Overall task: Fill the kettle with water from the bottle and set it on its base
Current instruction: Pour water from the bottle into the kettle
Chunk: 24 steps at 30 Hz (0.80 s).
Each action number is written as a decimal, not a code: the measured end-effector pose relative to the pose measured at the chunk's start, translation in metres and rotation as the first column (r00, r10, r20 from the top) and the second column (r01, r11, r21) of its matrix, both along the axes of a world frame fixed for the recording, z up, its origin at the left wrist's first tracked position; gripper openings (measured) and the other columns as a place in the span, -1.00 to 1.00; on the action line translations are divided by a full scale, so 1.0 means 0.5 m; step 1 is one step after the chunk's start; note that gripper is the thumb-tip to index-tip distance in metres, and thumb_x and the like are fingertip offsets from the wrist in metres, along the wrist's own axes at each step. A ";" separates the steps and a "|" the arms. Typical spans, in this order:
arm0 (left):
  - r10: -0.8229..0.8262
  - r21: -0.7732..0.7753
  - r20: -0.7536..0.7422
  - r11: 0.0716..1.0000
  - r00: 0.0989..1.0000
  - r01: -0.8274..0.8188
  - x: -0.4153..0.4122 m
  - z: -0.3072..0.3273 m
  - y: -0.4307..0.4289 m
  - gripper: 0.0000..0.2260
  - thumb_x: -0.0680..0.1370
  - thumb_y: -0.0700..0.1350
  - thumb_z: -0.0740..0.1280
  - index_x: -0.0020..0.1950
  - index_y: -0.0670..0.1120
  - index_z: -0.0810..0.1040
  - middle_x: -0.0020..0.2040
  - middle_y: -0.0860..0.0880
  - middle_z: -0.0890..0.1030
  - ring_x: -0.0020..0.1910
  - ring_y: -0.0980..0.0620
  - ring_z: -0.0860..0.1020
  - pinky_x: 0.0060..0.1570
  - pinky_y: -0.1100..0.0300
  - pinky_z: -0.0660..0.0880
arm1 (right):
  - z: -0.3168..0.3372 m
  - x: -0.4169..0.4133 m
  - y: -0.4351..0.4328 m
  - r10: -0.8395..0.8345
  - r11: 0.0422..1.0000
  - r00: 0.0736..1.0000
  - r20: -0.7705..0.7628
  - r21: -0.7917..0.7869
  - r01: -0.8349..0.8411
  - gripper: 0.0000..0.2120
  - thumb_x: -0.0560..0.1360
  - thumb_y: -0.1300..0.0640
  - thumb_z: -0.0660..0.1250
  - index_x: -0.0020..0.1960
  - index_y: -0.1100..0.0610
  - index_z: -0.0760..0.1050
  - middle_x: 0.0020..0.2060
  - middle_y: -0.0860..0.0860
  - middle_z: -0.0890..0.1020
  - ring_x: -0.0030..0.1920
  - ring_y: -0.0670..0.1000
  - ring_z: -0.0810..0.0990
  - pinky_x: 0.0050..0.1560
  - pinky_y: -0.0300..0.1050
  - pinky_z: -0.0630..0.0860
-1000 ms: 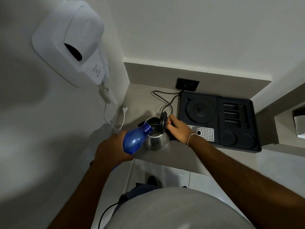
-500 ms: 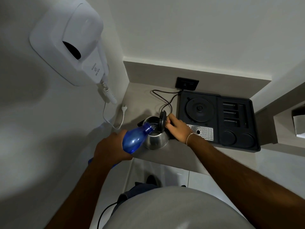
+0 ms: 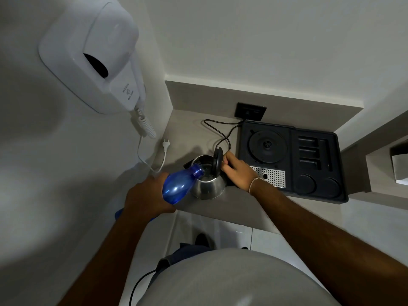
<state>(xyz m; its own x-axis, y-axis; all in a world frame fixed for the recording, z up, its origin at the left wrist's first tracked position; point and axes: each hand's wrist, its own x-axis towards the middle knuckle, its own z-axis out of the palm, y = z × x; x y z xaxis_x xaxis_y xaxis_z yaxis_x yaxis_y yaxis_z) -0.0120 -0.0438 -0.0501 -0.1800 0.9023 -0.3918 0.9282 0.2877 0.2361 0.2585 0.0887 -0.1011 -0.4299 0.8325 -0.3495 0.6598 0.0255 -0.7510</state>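
A steel kettle (image 3: 208,187) stands on the grey counter (image 3: 189,138) with its black lid (image 3: 217,165) flipped up. My left hand (image 3: 146,198) grips a blue plastic bottle (image 3: 178,187), tilted so its neck rests over the kettle's open mouth. My right hand (image 3: 237,173) holds the kettle's handle, which the hand hides. The round kettle base (image 3: 267,146) sits in a black tray (image 3: 318,191) to the right, with nothing on it.
A white wall hair dryer (image 3: 99,58) hangs at upper left, its coiled cord and plug (image 3: 166,144) dangling by the counter. A black power cord (image 3: 217,131) runs from the base to a wall socket (image 3: 251,111). A metal grid (image 3: 270,176) lies in the tray.
The bottle stays tilted at the kettle's mouth. Both hands hold their places; only the view has shifted slightly.
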 end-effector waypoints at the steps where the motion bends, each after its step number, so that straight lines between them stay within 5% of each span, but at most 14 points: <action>1: -0.004 -0.004 -0.002 1.000 1.000 0.004 -0.001 -0.001 0.000 -0.14 0.27 0.14 0.66 0.50 0.16 0.39 0.06 0.12 0.45 -0.04 0.02 0.53 -0.06 0.12 0.46 | -0.001 0.000 0.000 0.002 1.000 1.000 -0.001 0.001 -0.002 -0.54 0.50 -0.40 0.08 -0.04 0.02 0.30 -0.27 0.01 0.59 -0.21 0.11 0.56 -0.04 0.11 0.54; 14: 0.031 0.091 0.266 0.994 0.964 -0.057 -0.001 -0.021 -0.002 -0.24 0.20 0.14 0.58 0.37 0.25 0.43 0.12 0.12 0.59 0.02 0.02 0.66 0.01 -0.03 0.64 | -0.004 -0.002 -0.001 -0.005 1.000 1.000 -0.016 -0.007 0.005 -0.53 0.50 -0.38 0.10 -0.03 0.04 0.31 -0.24 0.05 0.60 -0.20 0.11 0.55 0.01 0.18 0.56; 19: 0.049 0.147 0.473 0.980 0.880 -0.134 -0.012 -0.048 -0.003 -0.27 0.23 0.05 0.64 0.29 0.40 0.42 0.11 0.24 0.64 0.04 0.26 0.65 -0.01 0.16 0.58 | -0.006 -0.002 -0.003 -0.007 1.000 1.000 -0.013 -0.008 0.007 -0.55 0.54 -0.34 0.12 -0.01 0.07 0.32 -0.18 0.13 0.64 -0.10 0.26 0.61 0.02 0.22 0.55; 24: 0.082 0.233 0.569 0.938 0.818 -0.256 -0.031 -0.072 -0.015 -0.14 0.30 -0.03 0.74 0.44 0.35 0.34 0.26 0.30 0.56 0.19 0.28 0.57 0.20 0.28 0.44 | -0.011 -0.016 0.002 0.014 0.998 0.996 0.084 0.062 -0.020 -0.57 0.53 -0.40 0.14 -0.02 -0.02 0.31 -0.23 -0.01 0.64 -0.19 0.09 0.62 -0.09 0.06 0.53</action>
<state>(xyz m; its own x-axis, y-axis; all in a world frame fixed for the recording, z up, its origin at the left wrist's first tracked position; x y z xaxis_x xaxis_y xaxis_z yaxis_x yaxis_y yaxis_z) -0.0273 -0.0513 -0.0859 -0.1761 0.9635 -0.2014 0.5644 0.2665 0.7813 0.2504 0.0898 -0.1066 -0.4158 0.8467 -0.3319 0.7191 0.0827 -0.6900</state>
